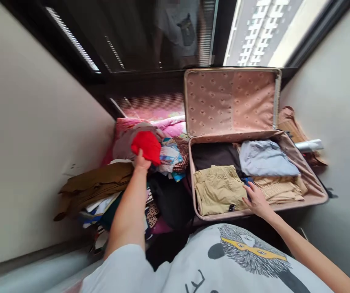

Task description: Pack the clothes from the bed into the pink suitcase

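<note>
My left hand [142, 161] grips a bright red cloth garment [148, 145], held over a heap of clothes on the left; its exact kind does not show. My right hand [256, 198] rests with fingers apart at the inner edge of folded khaki trousers or shorts [217, 189] in the open suitcase [197, 215]. A small dark blue item [248, 181] lies by its fingertips. Also in the suitcase are a black folded garment [216, 156], a light blue-grey garment [266, 158] and a beige striped garment [280, 189].
The pink patterned suitcase lid [231, 101] stands upright against the window side. Brown garments [98, 185], black cloth [171, 201] and pink bedding [171, 126] are piled at left. A brown bag [289, 124] and a white roll [309, 145] sit between suitcase and right wall [342, 122].
</note>
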Available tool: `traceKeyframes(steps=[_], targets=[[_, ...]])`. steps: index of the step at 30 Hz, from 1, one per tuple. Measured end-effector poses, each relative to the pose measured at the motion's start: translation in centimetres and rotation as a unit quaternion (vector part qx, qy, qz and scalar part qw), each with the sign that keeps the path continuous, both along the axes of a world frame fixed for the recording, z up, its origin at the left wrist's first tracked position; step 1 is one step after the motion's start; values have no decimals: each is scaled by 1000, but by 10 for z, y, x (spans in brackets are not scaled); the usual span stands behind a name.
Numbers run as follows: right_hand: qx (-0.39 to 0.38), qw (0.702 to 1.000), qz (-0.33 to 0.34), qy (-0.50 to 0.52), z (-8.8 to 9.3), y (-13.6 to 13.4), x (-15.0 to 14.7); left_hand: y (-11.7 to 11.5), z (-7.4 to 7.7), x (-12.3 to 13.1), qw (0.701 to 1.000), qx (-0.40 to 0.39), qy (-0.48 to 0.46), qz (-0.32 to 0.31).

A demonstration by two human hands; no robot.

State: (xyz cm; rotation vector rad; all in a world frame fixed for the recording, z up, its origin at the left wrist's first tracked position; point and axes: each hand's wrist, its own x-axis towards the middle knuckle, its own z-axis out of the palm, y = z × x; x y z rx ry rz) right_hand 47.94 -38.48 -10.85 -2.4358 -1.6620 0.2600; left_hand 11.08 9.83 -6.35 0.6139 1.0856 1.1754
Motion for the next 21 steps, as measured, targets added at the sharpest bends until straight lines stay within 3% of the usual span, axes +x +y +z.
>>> traceKeyframes(steps=[3, 6, 9, 11, 16, 21], targets=[[-1, 999, -25, 27, 11, -11, 6, -3, 26, -7, 998, 43, -47, -18], [15, 997, -51, 56, 22, -23, 20, -18, 57, -4, 988, 110, -35, -103], [46, 993, -84, 74, 33, -34, 47, -47, 84, 18, 968, 170, -30, -184], [66, 988, -114, 80, 39, -40, 70, -71, 93, 43, 962, 162, -42, -217], [116, 973, -166, 109, 53, -50, 120, -140, 88, 131, 949, 12, -58, -309], [145, 961, -188, 140, 55, -71, 143, -205, 69, 217, 892, -57, -48, -445]])
